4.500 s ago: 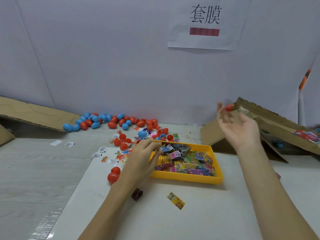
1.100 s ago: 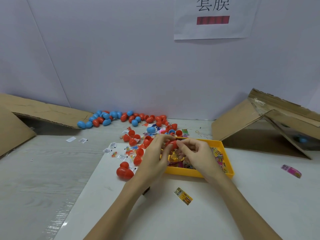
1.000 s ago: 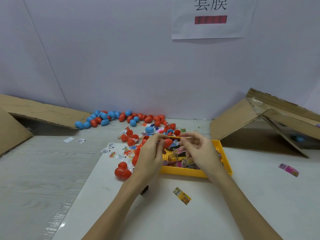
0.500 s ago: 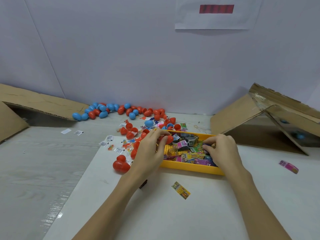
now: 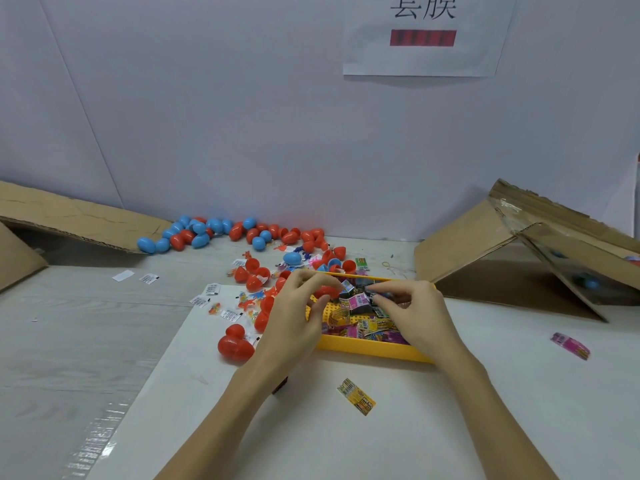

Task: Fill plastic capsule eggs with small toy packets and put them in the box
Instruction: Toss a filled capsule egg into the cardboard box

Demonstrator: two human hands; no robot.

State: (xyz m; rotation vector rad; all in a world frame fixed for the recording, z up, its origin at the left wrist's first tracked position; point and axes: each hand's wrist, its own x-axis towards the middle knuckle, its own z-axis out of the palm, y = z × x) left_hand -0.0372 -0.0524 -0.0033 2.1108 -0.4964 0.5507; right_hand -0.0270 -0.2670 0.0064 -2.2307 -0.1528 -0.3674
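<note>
Over the near-left corner of the yellow tray (image 5: 367, 348), the left hand (image 5: 294, 320) holds a red egg half (image 5: 325, 291), its fingers (image 5: 311, 277) curled around the smooth, rounded plastic shell. Just to the right, the right hand (image 5: 415, 313) hovers above the tray with thumb and forefinger closed together on a small dark packet (image 5: 375, 295); the other fingers are loosely bent. Below both hands the tray holds a loose heap of toy packets (image 5: 360, 320), glossy and crinkled, in pink, yellow and purple, over a studded yellow floor with a low straight rim.

Left of the tray, two red egg halves (image 5: 235, 344) sit touching each other on the white sheet (image 5: 415, 427) that covers the near tabletop. Beyond them lie more red halves and small white paper slips (image 5: 211, 289). Farther back, a row of whole blue and red eggs (image 5: 221, 233) runs along the foot of the pale wall (image 5: 242, 116). One yellow packet (image 5: 356, 396) lies alone on the sheet in front of the tray, with open sheet all around it, and a pink packet (image 5: 569, 345) lies well apart to the right.

At the right edge stands the cardboard box (image 5: 485, 251), tipped with its flaps open toward the tray; a blue egg shows dimly inside. A flat corrugated cardboard flap (image 5: 69, 216) leans at the far left, above bare grey wood-grain tabletop (image 5: 69, 341). A printed paper sign (image 5: 422, 32) hangs on the wall.
</note>
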